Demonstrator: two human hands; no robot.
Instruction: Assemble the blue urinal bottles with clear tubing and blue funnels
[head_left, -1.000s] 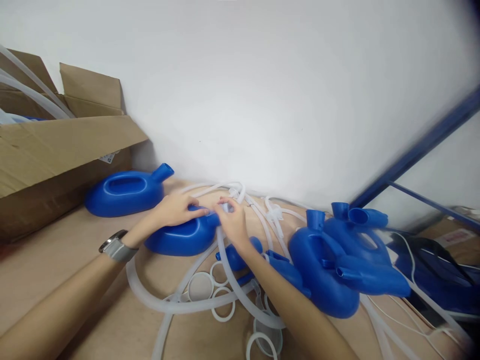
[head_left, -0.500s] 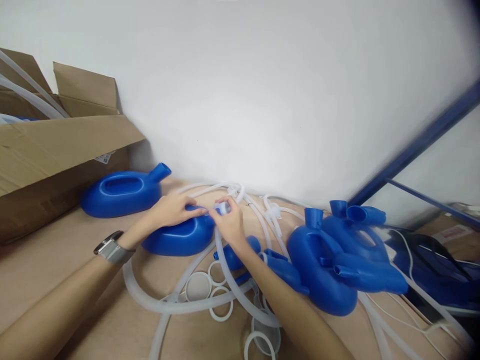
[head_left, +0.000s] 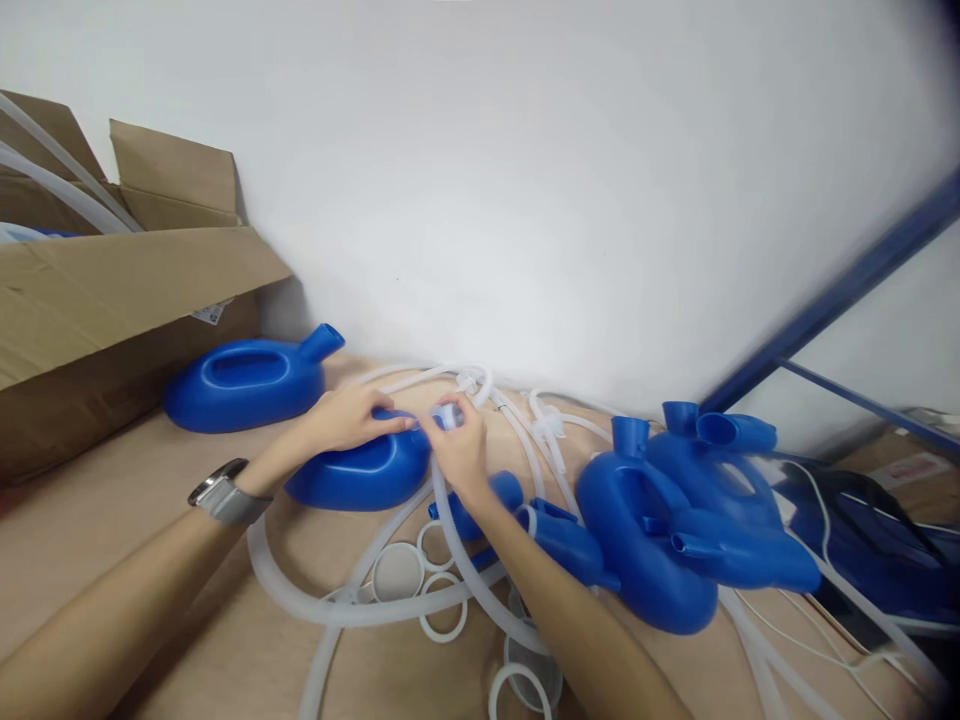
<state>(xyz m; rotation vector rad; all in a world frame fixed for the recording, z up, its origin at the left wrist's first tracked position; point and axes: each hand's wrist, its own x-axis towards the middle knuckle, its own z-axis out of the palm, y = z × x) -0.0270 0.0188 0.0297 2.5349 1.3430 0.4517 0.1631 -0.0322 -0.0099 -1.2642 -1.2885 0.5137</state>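
A blue plastic bottle [head_left: 367,475] lies on the table under my hands. My left hand [head_left: 352,420] is closed on the bottle near its neck, its thumb and fingers pressed on the blue plastic. My right hand [head_left: 459,440] pinches a clear-white cap [head_left: 448,414] at the mouth of the same bottle. How far the cap sits on the neck is hidden by the fingers. A translucent hose [head_left: 450,530] runs down from beneath my right hand and curves over the table.
Another blue bottle [head_left: 244,388] sits at left beside a cardboard box [head_left: 135,290]. Several blue bottles [head_left: 645,540] and small blue parts stand at right. White rings [head_left: 442,607] and round lids [head_left: 397,572] lie in front; more hoses [head_left: 525,440] run along the wall.
Both hands stay nearly where they were, with a slight shift of the right fingers around the cap. The whole view has moved very slightly.
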